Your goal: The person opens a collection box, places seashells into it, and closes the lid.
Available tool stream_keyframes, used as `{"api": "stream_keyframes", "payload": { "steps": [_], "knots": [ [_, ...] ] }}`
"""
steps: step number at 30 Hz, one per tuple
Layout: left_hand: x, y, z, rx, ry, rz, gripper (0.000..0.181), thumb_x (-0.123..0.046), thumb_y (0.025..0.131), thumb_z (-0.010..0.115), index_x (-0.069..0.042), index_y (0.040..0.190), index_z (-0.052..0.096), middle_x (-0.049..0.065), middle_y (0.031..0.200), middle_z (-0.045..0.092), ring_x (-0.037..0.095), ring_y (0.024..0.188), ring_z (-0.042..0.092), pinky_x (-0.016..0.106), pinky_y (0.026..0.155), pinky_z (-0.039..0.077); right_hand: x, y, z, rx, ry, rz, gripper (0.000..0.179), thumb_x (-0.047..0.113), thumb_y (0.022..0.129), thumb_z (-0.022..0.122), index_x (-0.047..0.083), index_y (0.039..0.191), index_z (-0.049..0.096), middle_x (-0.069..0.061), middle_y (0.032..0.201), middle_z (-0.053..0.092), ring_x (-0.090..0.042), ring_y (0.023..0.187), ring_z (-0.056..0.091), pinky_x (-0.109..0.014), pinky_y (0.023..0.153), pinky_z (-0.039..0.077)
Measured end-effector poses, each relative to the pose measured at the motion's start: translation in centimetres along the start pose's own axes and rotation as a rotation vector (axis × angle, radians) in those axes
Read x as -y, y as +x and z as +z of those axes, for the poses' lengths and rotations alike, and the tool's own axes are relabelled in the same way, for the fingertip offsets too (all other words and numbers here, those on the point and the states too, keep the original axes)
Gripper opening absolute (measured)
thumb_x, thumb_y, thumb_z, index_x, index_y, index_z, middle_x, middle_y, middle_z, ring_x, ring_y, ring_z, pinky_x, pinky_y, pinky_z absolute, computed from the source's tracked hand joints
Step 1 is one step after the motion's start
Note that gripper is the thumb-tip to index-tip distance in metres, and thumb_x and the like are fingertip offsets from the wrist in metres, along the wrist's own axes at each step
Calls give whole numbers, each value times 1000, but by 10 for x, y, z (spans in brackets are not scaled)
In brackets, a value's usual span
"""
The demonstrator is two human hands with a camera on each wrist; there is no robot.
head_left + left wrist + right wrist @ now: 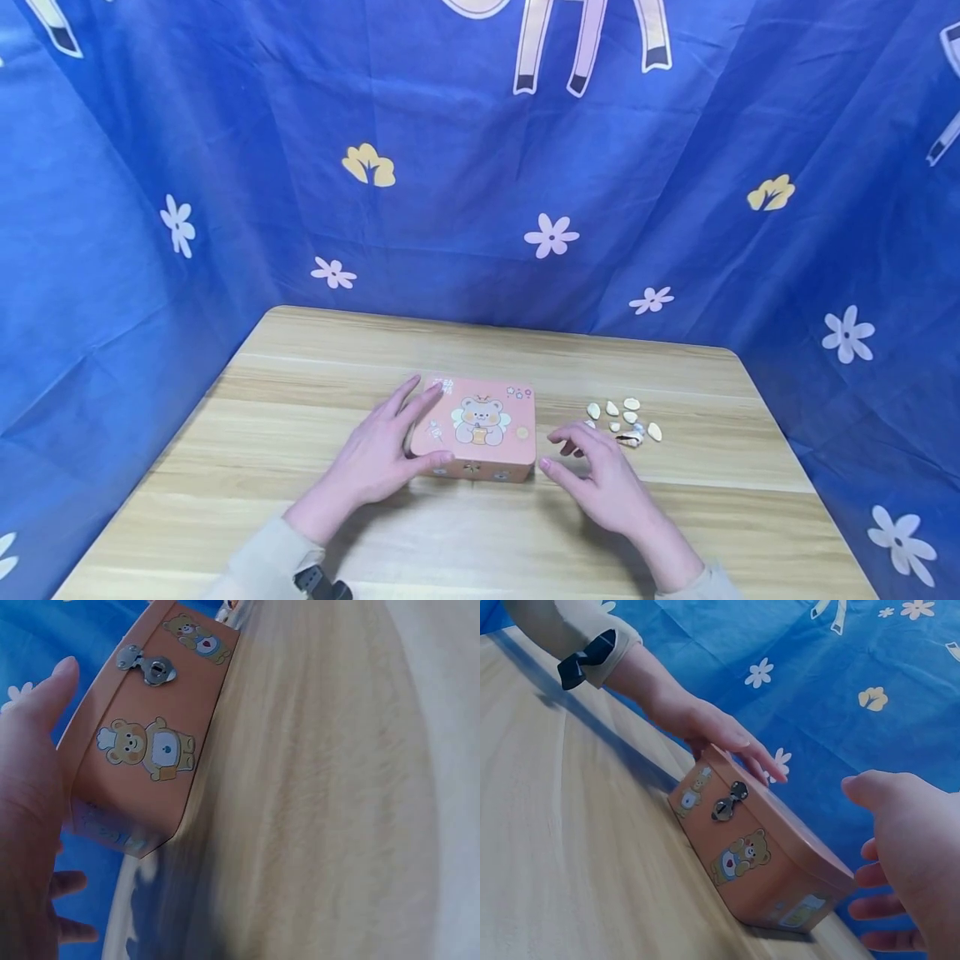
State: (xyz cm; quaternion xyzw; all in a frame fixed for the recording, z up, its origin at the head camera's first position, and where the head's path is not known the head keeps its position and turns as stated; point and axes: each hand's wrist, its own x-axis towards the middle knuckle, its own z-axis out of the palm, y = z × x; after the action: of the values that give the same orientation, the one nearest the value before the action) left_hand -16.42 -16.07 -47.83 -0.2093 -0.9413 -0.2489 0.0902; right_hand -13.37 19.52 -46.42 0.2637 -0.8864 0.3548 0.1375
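Observation:
A pink hinged box (480, 421) with a winged bear on its lid sits on the wooden table, lid down. On its front, a metal clasp (729, 801) shows between bear pictures. My left hand (382, 450) lies at the box's left side, fingers spread, thumb over the front edge of the lid. To the right of the box, my right hand (596, 479) hovers with loosely bent fingers and holds nothing; in the right wrist view its fingertips are close to the box's right end.
Several pale shells (632, 404) lie on the table (315, 408) beyond the right hand, with a larger spiral shell (630, 438) among them. A blue patterned cloth (465, 217) hangs behind and at both sides. A black strap (322, 583) circles the left sleeve.

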Motion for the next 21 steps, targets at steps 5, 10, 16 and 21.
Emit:
{"api": "stream_keyframes", "payload": {
  "steps": [5, 10, 16, 21],
  "knots": [
    [-5, -4, 4, 1, -52, -36, 99, -82, 85, 66, -33, 167, 35, 11, 174, 21, 51, 142, 44, 75, 102, 44, 3, -1, 4, 51, 95, -10, 17, 29, 97, 80, 19, 110, 75, 20, 98, 69, -7, 85, 65, -36, 76, 59],
    [-9, -6, 9, -4, -77, -59, 99, -82, 84, 67, -35, 166, 36, 9, 175, 20, 50, 142, 45, 73, 101, 46, 7, -3, 10, 134, 210, 2, 12, 28, 100, 77, 19, 107, 75, 19, 92, 70, -4, 80, 66, -31, 75, 59],
    [-12, -8, 12, 1, -99, -88, 101, -81, 84, 68, -34, 167, 35, 7, 176, 14, 51, 142, 45, 70, 101, 49, 13, -3, 20, 219, 287, 38, 11, 30, 102, 74, 20, 107, 76, 15, 88, 72, -5, 78, 67, -28, 72, 60],
    [-14, -10, 13, 15, -135, -86, 103, -78, 84, 71, -33, 168, 32, 3, 178, 4, 50, 145, 41, 68, 104, 47, 18, -3, 30, 276, 318, 93, 22, 32, 103, 73, 12, 109, 78, 14, 91, 74, -6, 80, 69, -27, 74, 60]
  ]
}}
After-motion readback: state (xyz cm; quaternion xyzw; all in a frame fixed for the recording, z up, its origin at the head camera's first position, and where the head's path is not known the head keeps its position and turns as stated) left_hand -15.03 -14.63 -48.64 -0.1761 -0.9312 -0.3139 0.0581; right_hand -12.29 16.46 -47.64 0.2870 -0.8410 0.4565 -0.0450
